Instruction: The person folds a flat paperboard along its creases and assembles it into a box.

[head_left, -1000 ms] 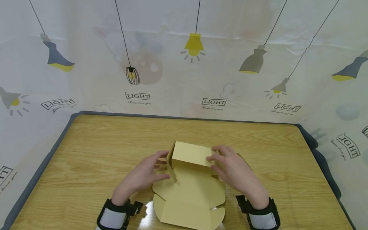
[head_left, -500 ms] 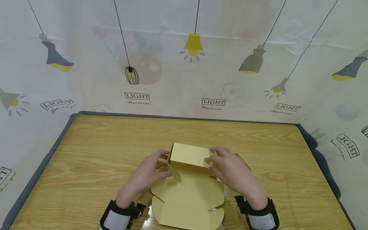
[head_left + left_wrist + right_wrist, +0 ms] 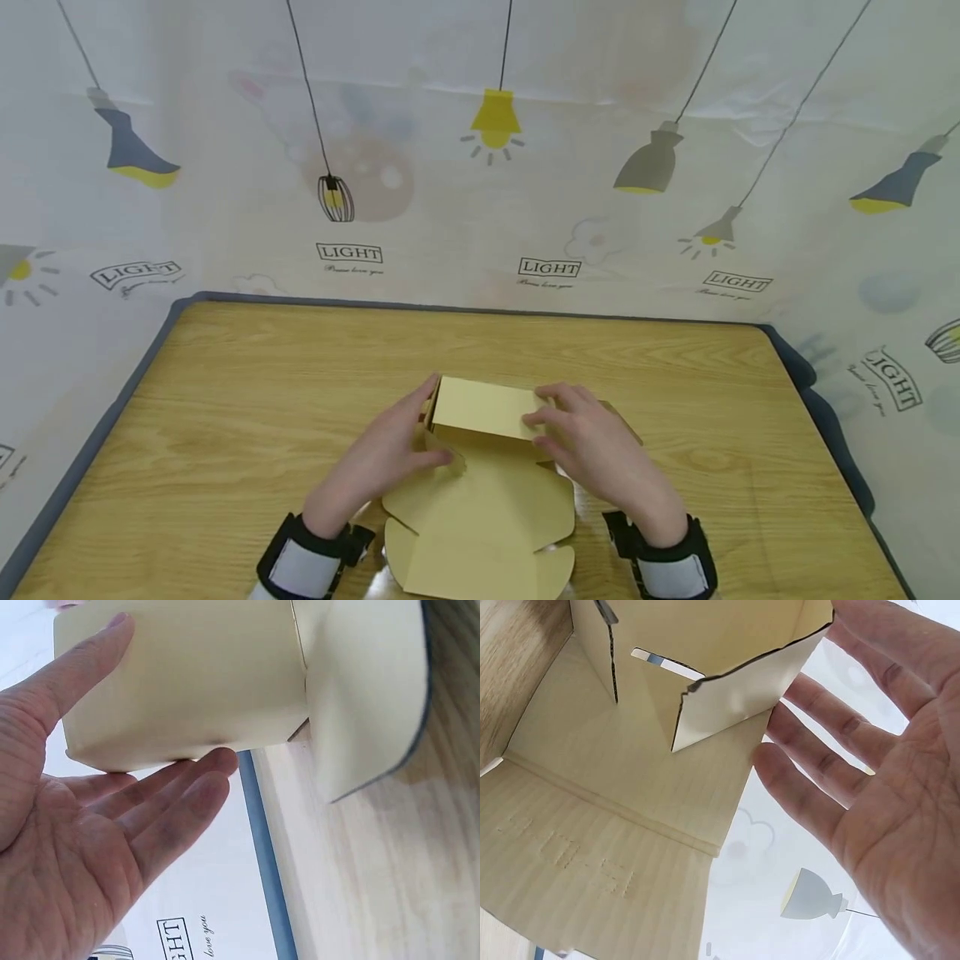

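In the head view, a part-folded yellow-brown cardboard box lies at the table's front, its far wall and a top panel raised. My left hand is at the raised left side. In the left wrist view its thumb lies straight against the side panel, and its extended fingers touch the panel's edge. My right hand pinches the top panel's right end, finger on top and thumb at the front edge. In the right wrist view several fingertips reach behind the cardboard flap; a slot shows inside.
A wood-grain table surrounds the box, with a dark grey edge along its back and sides. Behind it hangs a pale sheet printed with lamps. Both wrists wear black straps.
The left side flap has swung inward, with my left thumb moving right and over it. My right hand keeps its hold on the top panel. The whole view has shifted slightly left.
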`<move>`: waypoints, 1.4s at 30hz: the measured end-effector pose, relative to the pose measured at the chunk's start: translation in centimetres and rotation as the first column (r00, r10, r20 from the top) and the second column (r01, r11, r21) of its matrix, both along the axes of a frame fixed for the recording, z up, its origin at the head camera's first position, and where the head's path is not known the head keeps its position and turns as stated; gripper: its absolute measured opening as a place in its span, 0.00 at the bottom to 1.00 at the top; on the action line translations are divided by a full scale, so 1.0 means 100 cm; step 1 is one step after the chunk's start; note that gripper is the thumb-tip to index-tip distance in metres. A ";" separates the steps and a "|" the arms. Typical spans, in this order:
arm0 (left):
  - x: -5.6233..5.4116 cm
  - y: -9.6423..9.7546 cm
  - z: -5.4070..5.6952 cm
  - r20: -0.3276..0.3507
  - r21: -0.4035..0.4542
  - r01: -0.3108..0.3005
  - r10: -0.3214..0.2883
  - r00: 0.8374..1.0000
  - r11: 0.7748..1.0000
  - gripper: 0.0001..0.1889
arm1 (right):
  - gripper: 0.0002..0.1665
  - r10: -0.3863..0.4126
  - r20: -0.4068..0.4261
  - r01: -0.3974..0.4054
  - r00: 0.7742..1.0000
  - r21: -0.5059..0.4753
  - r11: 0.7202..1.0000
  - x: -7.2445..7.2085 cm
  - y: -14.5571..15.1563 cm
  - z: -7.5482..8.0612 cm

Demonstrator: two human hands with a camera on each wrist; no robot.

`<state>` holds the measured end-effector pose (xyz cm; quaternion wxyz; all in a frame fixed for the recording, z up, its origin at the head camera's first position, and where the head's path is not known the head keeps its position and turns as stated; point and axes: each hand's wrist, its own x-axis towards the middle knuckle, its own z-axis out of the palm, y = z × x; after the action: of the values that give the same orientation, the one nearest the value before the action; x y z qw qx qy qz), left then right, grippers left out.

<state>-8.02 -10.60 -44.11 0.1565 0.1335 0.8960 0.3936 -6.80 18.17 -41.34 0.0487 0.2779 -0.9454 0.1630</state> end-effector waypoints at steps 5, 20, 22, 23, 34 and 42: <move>-0.006 0.006 0.001 -0.012 -0.034 0.017 -0.018 1.000 0.999 0.58 | 0.13 0.001 -0.007 -0.001 1.000 -0.002 1.000 0.000 0.001 0.001; -0.013 0.018 -0.006 -0.081 -0.072 -0.053 0.047 0.996 0.996 0.49 | 0.14 0.023 -0.002 -0.023 1.000 -0.004 1.000 -0.001 0.000 0.001; -0.013 0.018 -0.006 -0.082 -0.071 -0.054 0.048 0.995 0.996 0.49 | 0.14 0.023 0.004 -0.023 1.000 -0.008 1.000 -0.001 0.000 0.001; -0.013 0.018 -0.006 -0.086 -0.071 -0.052 0.046 0.995 0.996 0.49 | 0.14 0.022 0.009 -0.022 1.000 -0.009 1.000 0.000 0.000 0.001; -0.012 0.021 -0.007 -0.121 -0.076 -0.079 0.070 0.990 0.994 0.42 | 0.14 0.010 0.023 -0.010 1.000 0.006 1.000 0.001 0.000 0.002; -0.013 0.023 -0.009 -0.171 -0.080 -0.090 0.075 0.982 0.993 0.37 | 0.14 0.011 0.024 -0.011 1.000 0.007 1.000 0.001 0.000 0.002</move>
<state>-9.27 -8.25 -45.03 0.0699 0.1219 0.9270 0.3476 -6.70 18.12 -41.12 0.0354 0.2814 -0.9449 0.1632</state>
